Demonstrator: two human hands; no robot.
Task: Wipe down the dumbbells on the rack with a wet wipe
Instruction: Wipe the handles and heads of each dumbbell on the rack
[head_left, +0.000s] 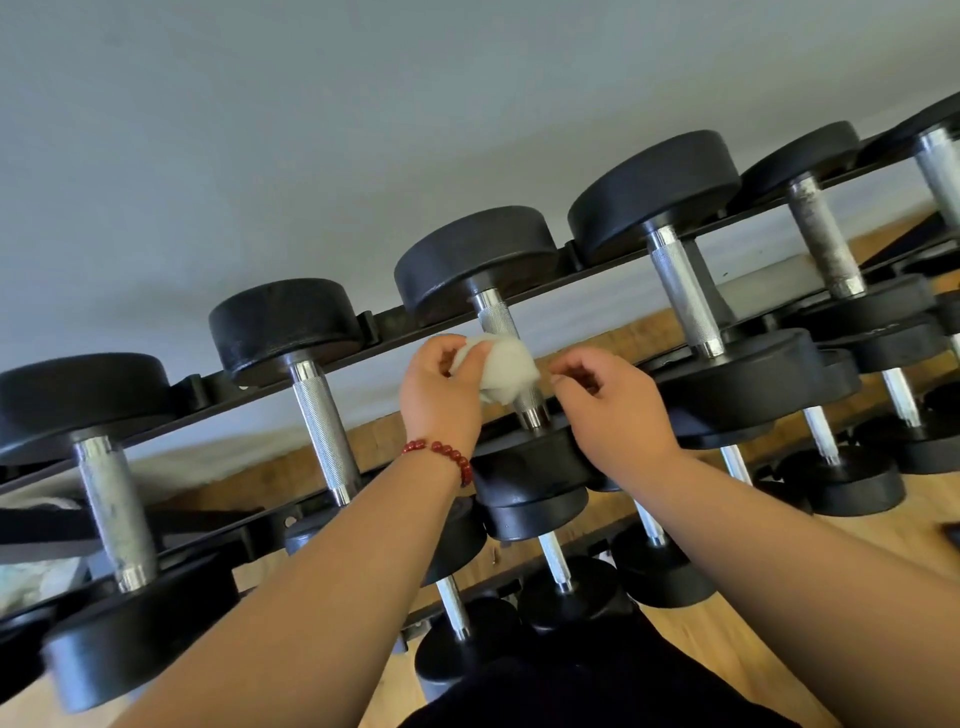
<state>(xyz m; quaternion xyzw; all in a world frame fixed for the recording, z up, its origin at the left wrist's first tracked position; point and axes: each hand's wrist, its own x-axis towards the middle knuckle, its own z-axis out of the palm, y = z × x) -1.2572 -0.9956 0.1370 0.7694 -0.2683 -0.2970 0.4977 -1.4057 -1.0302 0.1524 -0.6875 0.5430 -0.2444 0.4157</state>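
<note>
A black rack carries a row of black dumbbells with knurled steel handles. My left hand, with a red bead bracelet at the wrist, grips a crumpled white wet wipe pressed against the handle of the middle dumbbell. The wipe covers the middle of that handle. My right hand hovers just right of the same handle, fingers curled, thumb and forefinger close together near the wipe's edge. Whether it pinches the wipe cannot be told.
Neighbouring dumbbells sit left and right on the top tier. Smaller dumbbells fill a lower tier. A grey wall rises behind, and wooden floor shows at the lower right.
</note>
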